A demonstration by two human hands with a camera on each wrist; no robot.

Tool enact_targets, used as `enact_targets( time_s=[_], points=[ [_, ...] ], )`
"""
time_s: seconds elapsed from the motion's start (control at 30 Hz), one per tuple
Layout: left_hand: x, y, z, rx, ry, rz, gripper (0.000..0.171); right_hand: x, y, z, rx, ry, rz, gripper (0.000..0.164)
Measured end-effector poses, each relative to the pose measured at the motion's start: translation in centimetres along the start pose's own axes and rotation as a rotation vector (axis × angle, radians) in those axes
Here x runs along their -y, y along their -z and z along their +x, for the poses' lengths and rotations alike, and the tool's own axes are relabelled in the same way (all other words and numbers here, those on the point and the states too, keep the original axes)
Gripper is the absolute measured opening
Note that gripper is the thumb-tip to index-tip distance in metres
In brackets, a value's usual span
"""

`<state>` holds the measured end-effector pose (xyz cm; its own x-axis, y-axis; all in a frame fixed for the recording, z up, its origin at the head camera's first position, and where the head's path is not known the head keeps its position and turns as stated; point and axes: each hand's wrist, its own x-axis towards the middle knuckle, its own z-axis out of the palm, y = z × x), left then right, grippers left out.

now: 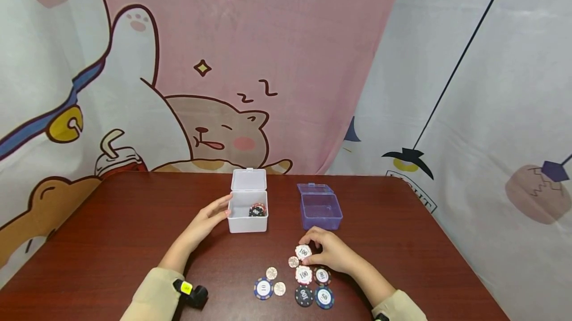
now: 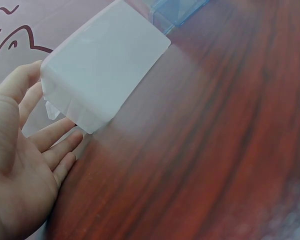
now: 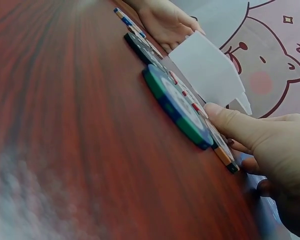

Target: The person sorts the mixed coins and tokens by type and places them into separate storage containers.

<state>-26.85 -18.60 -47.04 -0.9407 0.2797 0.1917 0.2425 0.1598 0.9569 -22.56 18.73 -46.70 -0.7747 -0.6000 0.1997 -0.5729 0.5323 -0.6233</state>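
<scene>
My left hand (image 1: 204, 224) rests its nearly straight fingers against the left side of an open white plastic box (image 1: 248, 225). Inside that box lie a few poker chips (image 1: 256, 210), one black and one red-edged. With thumb and fingertips, my right hand (image 1: 329, 251) pinches a white poker chip marked 100 (image 1: 303, 251) by its edges, low over the table. Just below it are a small pale round chip (image 1: 293, 262) and a second white 100 chip (image 1: 304, 275). In the right wrist view the thumb (image 3: 227, 120) shows behind a green-and-blue-edged chip (image 3: 175, 107), and the pinched chip is mostly hidden.
An open purple translucent box (image 1: 321, 222) stands right of the white one. Toward me lie a black chip (image 1: 304, 296), a blue-edged chip (image 1: 324, 297), a dark-edged chip (image 1: 322, 276), a blue chip marked 10 (image 1: 263, 288) and small pale chips (image 1: 279, 288). A printed curtain hangs behind.
</scene>
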Motion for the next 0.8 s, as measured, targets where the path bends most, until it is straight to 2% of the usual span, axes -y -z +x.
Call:
enact_targets(
  time_s=[0.4,0.8],
  points=[
    [-0.4,0.0,0.0,-0.007,0.032,-0.003,0.050,0.5,0.1,0.1,-0.077,0.073,0.012,0.031],
    [-0.2,-0.1,0.0,0.010,-0.004,-0.014,0.050,1.7,-0.4,0.7,-0.128,0.119,0.024,0.033]
  ],
)
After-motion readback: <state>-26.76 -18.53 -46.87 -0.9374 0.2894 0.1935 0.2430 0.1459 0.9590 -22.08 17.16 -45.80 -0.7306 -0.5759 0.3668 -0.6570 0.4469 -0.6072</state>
